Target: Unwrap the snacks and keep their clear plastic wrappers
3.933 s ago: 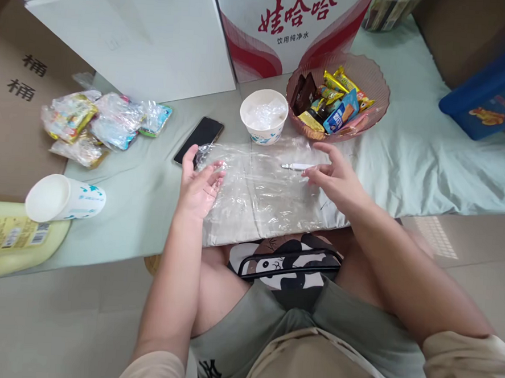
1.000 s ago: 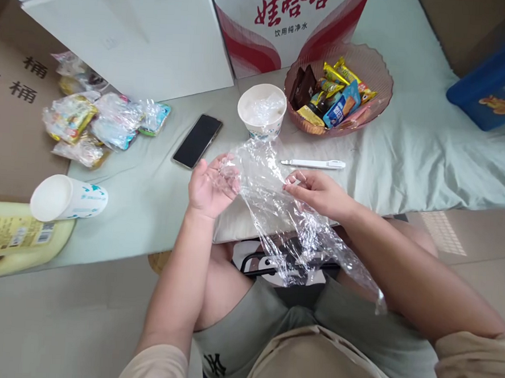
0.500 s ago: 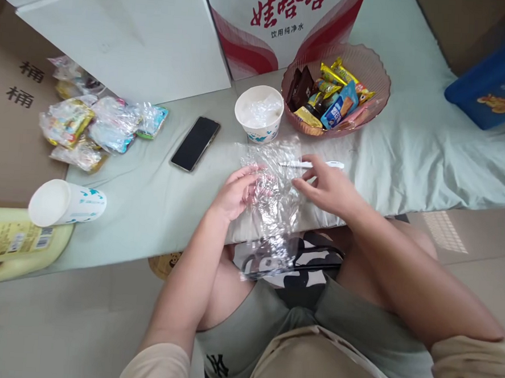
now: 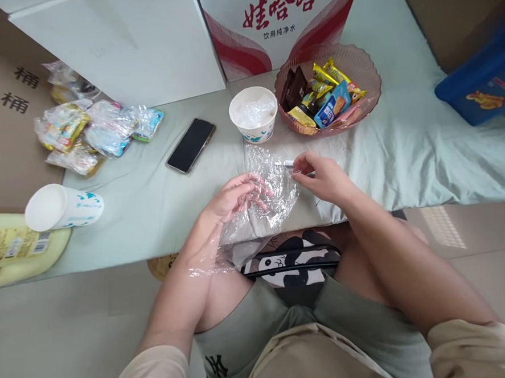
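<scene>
A crumpled clear plastic bag (image 4: 277, 199) spreads over the table's front edge. My left hand (image 4: 230, 196) holds it, its fingers showing through the film, and a loose end trails across my left forearm. Thumb and fingers of my right hand (image 4: 319, 176) are curled together at the bag's right side. From between them sticks the pale end of a slim white knife-like tool (image 4: 286, 163); the rest of it is hidden by the hand. Just beyond the bag stands a paper cup (image 4: 258, 136) with crumpled clear plastic inside.
A pink glass bowl (image 4: 324, 130) of wrapped snacks stands behind my right hand. To the left lie a phone (image 4: 190, 145), several plastic-wrapped packets (image 4: 106, 129) and a tipped paper cup (image 4: 82, 208). A white carton (image 4: 278, 48) stands behind, a blue container (image 4: 490, 84) far right.
The plastic's lower end has swung left from my lap onto my left forearm. My right fingers have drawn closer together, and the white tool's right end no longer shows.
</scene>
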`<state>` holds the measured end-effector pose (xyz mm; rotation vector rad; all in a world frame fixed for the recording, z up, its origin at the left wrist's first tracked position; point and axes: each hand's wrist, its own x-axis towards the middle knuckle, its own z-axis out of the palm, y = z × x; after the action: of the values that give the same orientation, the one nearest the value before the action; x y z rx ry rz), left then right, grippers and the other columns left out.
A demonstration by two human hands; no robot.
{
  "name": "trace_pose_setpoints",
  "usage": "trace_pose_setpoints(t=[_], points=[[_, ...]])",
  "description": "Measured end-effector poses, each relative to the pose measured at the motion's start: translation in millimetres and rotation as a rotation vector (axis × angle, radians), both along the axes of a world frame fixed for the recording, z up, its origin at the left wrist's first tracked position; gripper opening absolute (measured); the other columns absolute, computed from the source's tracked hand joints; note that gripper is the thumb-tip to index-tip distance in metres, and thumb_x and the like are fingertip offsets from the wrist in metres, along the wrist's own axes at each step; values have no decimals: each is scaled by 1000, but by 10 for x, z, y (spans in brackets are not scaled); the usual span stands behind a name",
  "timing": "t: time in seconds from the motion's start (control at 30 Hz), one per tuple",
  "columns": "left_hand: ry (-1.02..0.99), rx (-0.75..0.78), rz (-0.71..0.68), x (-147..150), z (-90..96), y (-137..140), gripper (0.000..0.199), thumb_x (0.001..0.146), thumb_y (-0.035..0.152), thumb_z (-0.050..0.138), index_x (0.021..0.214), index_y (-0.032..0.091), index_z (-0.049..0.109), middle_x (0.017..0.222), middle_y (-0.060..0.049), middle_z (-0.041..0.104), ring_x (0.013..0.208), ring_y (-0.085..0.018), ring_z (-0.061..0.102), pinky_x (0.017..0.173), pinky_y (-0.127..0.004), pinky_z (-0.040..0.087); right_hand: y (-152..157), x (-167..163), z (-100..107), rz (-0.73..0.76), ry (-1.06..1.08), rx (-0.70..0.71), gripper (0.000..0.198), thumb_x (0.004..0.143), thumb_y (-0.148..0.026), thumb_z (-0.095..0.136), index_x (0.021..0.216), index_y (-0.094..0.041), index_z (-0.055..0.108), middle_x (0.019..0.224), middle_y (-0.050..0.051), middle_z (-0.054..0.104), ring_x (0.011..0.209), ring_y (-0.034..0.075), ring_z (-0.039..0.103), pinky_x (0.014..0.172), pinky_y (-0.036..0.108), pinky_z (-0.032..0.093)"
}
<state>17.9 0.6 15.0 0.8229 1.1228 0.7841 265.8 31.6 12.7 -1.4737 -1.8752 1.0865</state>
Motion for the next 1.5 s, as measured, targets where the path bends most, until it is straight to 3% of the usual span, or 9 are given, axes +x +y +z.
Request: trace_pose_setpoints(t=[0.17,0.4,0.73,0.87,1.0,1.13,1.23,1.37,1.5], points=[[-6,-46,-48,-15,30,19,31,76,41,77,92,17,63,84,-8,74,65,-19,72,47,-22,48,24,25,-30,-68,76,-18,24,77,-22,64,101,-21,60,78,0,66,70,17,59,74,33,46],[-41,35,-113,-88,59,57,49,65,48,86,89,18,56,90,-9,76,67,-17,73,36,-16,19,48,56,8,-167,208,-23,25,73,-20,61,97,-20,59,70,-2,57,65,15,54,68,31,43],[-44,26,-44,-51,17,36,49,73,52,82,85,20,47,88,-4,75,66,-17,73,40,-15,32,85,72,-53,-320,330,-3,22,77,-22,62,98,-23,56,85,0,56,72,14,58,64,29,48],[-90,40,118,-14,-6,48,44,78,52,78,88,22,48,96,-3,76,67,-16,73,44,-18,41,-5,-2,-104,-295,480,-91,51,82,-46,67,124,-27,46,113,5,56,88,16,65,75,33,57],[-207,66,200,10,25,42,41,79,52,77,94,24,51,112,-2,75,70,-16,74,55,-23,53,-165,-203,-79,-191,592,-333,73,78,-55,73,137,-25,41,116,10,63,100,22,66,81,37,60],[-244,60,207,-2,54,20,36,83,52,71,95,24,53,117,-2,73,75,-17,74,64,-29,58,-262,-397,-20,-54,692,-547,40,79,-46,76,107,-22,58,103,8,69,96,20,68,77,32,60],[-135,93,248,-9,12,29,36,84,54,68,95,24,52,109,-3,74,71,-16,73,60,-28,55,-273,-437,23,20,726,-534,30,83,-43,73,81,-21,54,85,5,69,76,14,67,66,27,56],[145,209,285,-10,-62,55,40,83,56,70,91,23,49,85,-1,74,55,-12,67,43,-19,40,-257,-395,55,-80,632,-477,28,90,-39,68,79,-22,49,60,-3,57,46,8,51,42,22,40],[121,14,143,-53,0,42,41,83,53,69,102,20,56,68,-2,70,48,-13,63,40,-19,37,-251,-374,56,-142,567,-512,21,91,-35,67,85,-23,51,55,-4,54,40,8,47,38,22,34]])
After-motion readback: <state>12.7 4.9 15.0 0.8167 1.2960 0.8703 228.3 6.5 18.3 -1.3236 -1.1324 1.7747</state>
